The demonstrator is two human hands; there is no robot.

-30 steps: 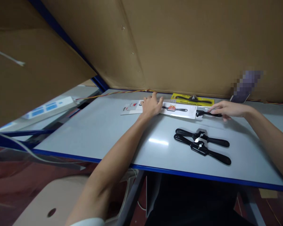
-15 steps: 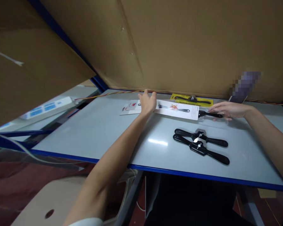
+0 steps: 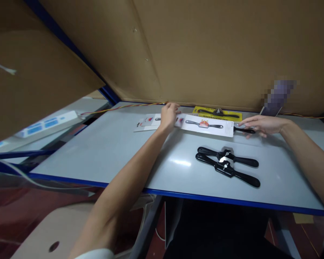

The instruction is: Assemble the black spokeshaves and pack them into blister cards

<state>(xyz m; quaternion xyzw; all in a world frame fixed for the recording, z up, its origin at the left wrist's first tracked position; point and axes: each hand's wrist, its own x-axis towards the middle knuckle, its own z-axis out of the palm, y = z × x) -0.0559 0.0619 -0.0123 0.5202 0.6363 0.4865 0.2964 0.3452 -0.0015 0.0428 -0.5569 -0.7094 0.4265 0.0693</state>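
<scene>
My left hand [image 3: 169,116] is closed at the left part of a white printed card [image 3: 208,126] with a picture of a spokeshave on it. The card is lifted slightly over the table. At its right end a black spokeshave [image 3: 243,130] sticks out, mostly hidden by the card. The fingers of my right hand [image 3: 263,125] curl round its handle end. Nearer to me, two bare black spokeshaves [image 3: 226,167] lie side by side on the grey table [image 3: 124,151]. More white cards [image 3: 147,123] lie flat left of my left hand.
A yellow packaged spokeshave [image 3: 217,113] lies at the back, by the cardboard wall [image 3: 205,54]. A blurred purple object [image 3: 278,98] stands behind my right hand. A white power strip [image 3: 50,124] is on the left, and a stool [image 3: 59,226] stands below the table edge.
The printed card has slid to the right and covers more of the black spokeshave. My left hand's fingers have drawn closer together. My right hand stays nearly in place.
</scene>
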